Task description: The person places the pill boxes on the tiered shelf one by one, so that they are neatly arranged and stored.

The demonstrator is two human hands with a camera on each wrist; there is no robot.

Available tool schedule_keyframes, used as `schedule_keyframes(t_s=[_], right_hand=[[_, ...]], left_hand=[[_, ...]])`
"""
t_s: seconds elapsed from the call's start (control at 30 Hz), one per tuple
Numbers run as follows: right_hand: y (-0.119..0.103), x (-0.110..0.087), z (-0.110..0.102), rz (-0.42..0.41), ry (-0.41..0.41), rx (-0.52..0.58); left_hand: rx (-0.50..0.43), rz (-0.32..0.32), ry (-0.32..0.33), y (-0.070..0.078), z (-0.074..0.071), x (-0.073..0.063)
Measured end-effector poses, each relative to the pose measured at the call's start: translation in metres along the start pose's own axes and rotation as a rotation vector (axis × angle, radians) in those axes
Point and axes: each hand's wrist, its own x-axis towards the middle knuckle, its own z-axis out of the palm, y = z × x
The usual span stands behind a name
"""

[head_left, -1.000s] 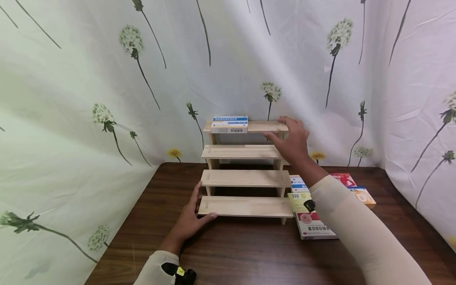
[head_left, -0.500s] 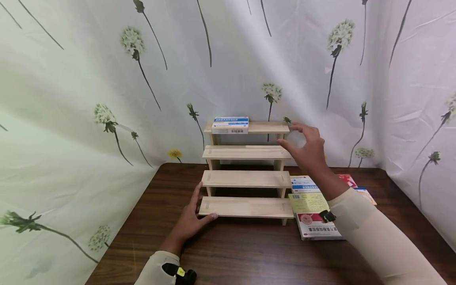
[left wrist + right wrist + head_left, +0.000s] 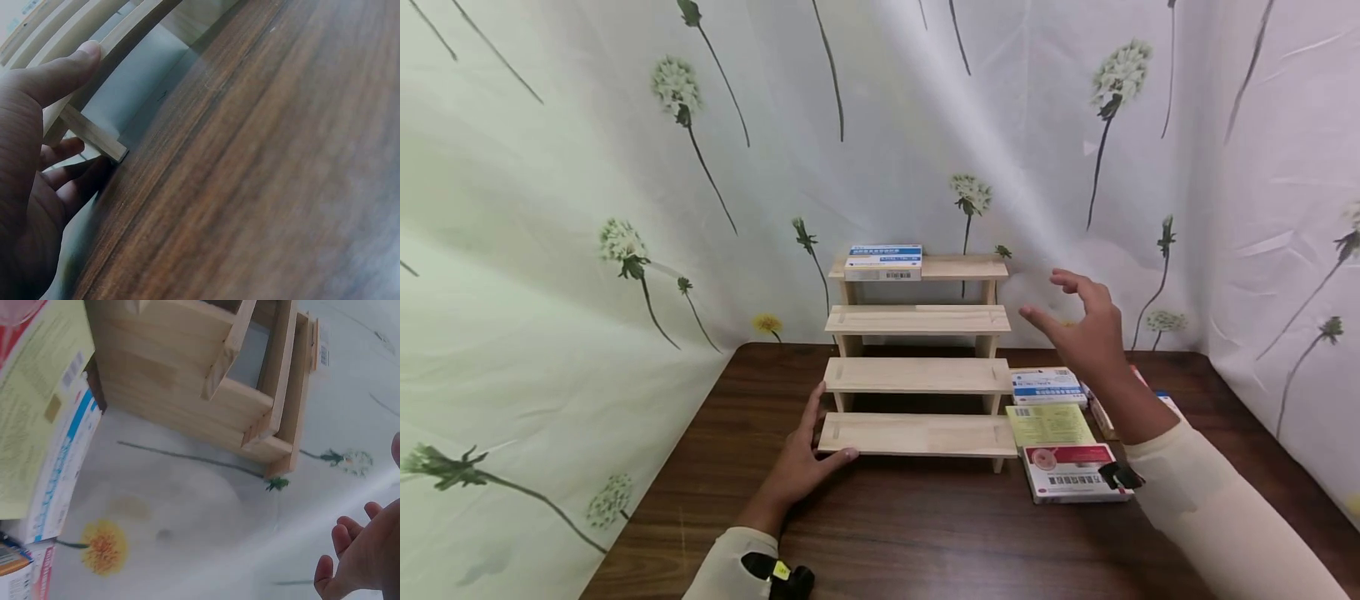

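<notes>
A pale wooden stepped rack (image 3: 917,375) stands on the dark wood table. On the left part of its top step lies a white and blue medicine box (image 3: 883,262). My left hand (image 3: 801,467) holds the rack's lower left corner, thumb at the bottom step's front edge and fingers along the side. In the left wrist view the fingers (image 3: 78,178) bend in beside the rack's leg. My right hand (image 3: 1086,329) hovers right of the rack, thumb and fingers apart with nothing between them.
Right of the rack lie a white and blue box (image 3: 1048,386), a yellow-green box (image 3: 1051,426) and a white and red box (image 3: 1075,479). More boxes are partly hidden behind the right forearm. A dandelion-print curtain (image 3: 910,125) hangs behind the table.
My right hand has moved right and slightly down, away from the top step. The left hand, the rack and the box on top stay put.
</notes>
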Motion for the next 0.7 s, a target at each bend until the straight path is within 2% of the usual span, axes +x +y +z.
schedule_keyframes(t_s=[0.27, 0.7], right_hand=[[0.013, -0.008, -0.017, 0.149, -0.022, -0.003], [0.044, -0.032, -0.041, 0.234, -0.021, -0.035]], left_hand=[[-0.016, 0.04, 0.004, -0.004, -0.001, 0.001], [0.002, 0.032, 0.019, -0.003, 0.002, -0.001]])
